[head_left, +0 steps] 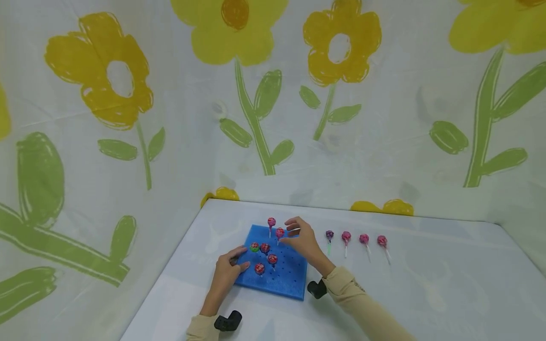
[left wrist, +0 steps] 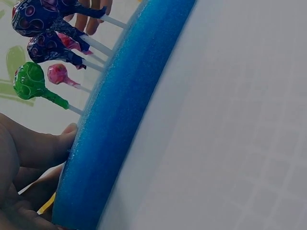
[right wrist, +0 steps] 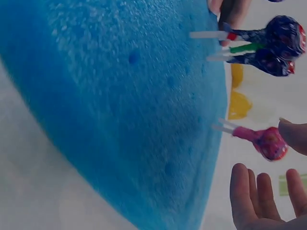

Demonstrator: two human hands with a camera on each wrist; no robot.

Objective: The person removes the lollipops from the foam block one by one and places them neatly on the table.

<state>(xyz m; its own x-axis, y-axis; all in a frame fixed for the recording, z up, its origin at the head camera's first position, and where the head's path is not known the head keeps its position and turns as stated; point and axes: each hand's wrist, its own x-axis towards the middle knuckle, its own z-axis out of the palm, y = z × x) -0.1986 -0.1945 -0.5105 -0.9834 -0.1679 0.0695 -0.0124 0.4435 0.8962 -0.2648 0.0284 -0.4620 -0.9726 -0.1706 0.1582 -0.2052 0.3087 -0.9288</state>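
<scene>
- Pale left and back walls [head_left: 392, 147] meet in a corner
- Large yellow flowers [head_left: 232, 47] and green stems [head_left: 255, 125] pattern both
- A white tabletop [head_left: 460, 284] stretches to the back wall
- Light is soft

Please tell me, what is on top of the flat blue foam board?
On the flat blue foam board, six round, colourful, wrapped lollipops stand on thin pale sticks; one wrapper is green. The sticks' lower ends cannot be seen, because the board covers them.

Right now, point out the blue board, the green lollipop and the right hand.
Blue board [head_left: 291, 265]: head view, bare top surface.
Green lollipop [left wrist: 29, 82]: left wrist view, wrapped head.
Right hand [head_left: 305, 241]: head view, middle of the hand.
</scene>
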